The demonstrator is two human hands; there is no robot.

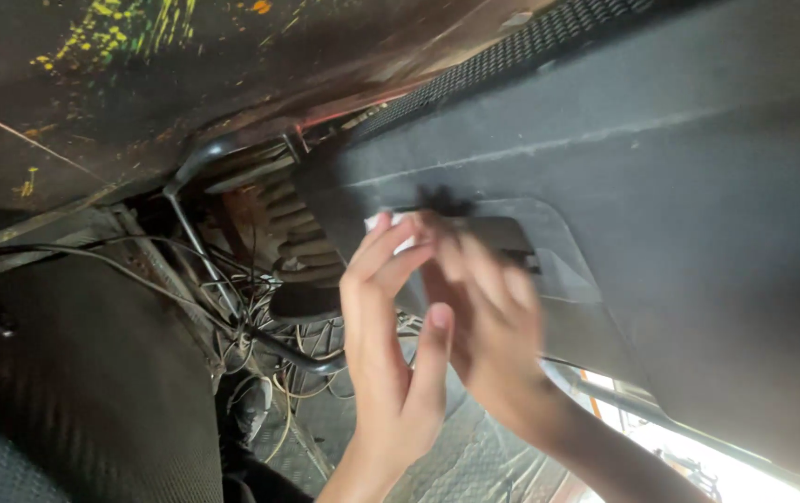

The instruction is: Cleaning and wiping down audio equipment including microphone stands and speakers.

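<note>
At nine o'clock a dark textured seat cushion (74,410) fills the lower left corner, with a thin black cable (65,250) running across above it. Toward ten o'clock the dark metal panel (121,84) overhead carries flecks of yellow paint. Near the centre a bent black tube (197,210) drops into a tangle of thin wires (270,335), just beside a ribbed rubber boot (293,233).

The left hand (391,345) rises from six o'clock, fingers stretched out and loosely spread, its fingertips touching a small white piece (391,224) at the edge of the grey trim panel (661,214). The right hand (484,317) comes in from five o'clock, blurred, its fingers curled toward a small black clip (442,200) on the same panel; whether it grips the clip I cannot tell. The trim panel spreads from the centre out to three o'clock, with a black mesh strip (530,42) along its upper edge at one o'clock.
</note>
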